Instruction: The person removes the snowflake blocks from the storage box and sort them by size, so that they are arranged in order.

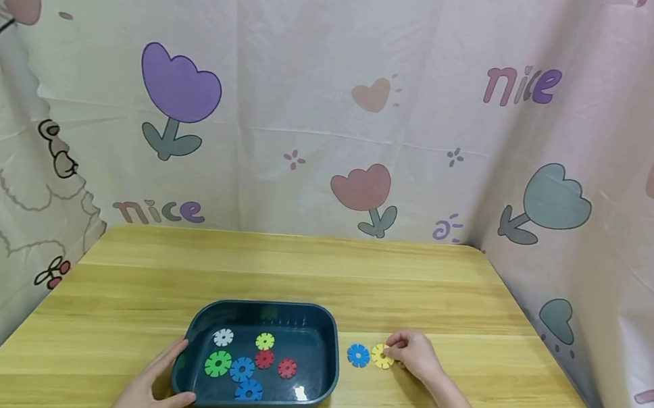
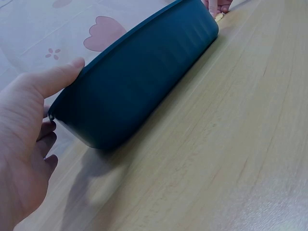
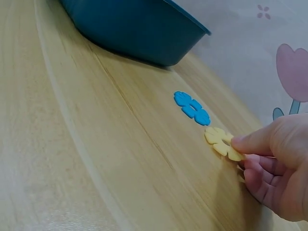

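A dark blue tray [image 1: 266, 304] stands on the wooden table [image 1: 306, 269] with several coloured flower-shaped discs [image 1: 242, 369] lying flat inside. My left hand [image 1: 161, 378] holds its near-left corner, thumb on the front rim and fingers along the left wall. The left wrist view shows that hand [image 2: 33, 110] against the tray's outer wall [image 2: 144, 82]. Right of the tray lie a blue disc [image 1: 358, 355] and a yellow disc [image 1: 380, 356], side by side. My right hand [image 1: 407, 351] pinches the yellow disc's edge. In the right wrist view the hand [image 3: 245, 156] grips the yellow disc [image 3: 221, 143], beside the blue disc [image 3: 191, 107].
Patterned cloth walls [image 1: 336, 130] close the table in at the back, left and right. The far half of the table holds nothing but bare wood. The tray's wall [image 3: 139, 29] stands left of the two loose discs.
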A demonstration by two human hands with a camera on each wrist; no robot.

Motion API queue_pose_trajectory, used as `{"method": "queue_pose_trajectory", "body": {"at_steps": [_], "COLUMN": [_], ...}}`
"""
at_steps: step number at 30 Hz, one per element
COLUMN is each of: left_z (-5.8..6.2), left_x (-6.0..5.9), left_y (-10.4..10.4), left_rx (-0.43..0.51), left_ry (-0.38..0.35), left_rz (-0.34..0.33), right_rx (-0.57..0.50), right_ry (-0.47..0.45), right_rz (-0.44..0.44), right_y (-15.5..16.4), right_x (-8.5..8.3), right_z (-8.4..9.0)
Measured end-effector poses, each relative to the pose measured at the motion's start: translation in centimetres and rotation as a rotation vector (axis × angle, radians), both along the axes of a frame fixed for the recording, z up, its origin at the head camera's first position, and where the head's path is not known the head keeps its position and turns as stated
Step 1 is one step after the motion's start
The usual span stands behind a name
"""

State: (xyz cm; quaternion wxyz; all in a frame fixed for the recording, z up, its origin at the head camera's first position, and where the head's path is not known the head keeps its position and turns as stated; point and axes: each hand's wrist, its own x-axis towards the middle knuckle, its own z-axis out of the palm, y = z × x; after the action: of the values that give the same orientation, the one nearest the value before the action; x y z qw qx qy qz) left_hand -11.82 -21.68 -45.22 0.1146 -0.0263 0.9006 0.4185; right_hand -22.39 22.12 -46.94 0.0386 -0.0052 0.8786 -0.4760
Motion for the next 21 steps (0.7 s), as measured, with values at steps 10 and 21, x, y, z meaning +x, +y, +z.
{"method": "queue_pose_trajectory", "body": {"at_steps": [10, 21], "left_z": [0.1, -0.1], "left_x": [0.4, 0.2], "left_y": [0.0, 0.0], "left_rx": [0.0, 0.005], "left_ry": [0.006, 0.005], "left_rz": [0.009, 0.022], "right_rx": [0.028, -0.094], "right_ry": [0.04, 0.107], "right_rz": [-0.043, 0.087], "right_y": [-0.2, -1.6], "right_x": [0.1, -1.3], "right_z": [0.3, 4.4]}}
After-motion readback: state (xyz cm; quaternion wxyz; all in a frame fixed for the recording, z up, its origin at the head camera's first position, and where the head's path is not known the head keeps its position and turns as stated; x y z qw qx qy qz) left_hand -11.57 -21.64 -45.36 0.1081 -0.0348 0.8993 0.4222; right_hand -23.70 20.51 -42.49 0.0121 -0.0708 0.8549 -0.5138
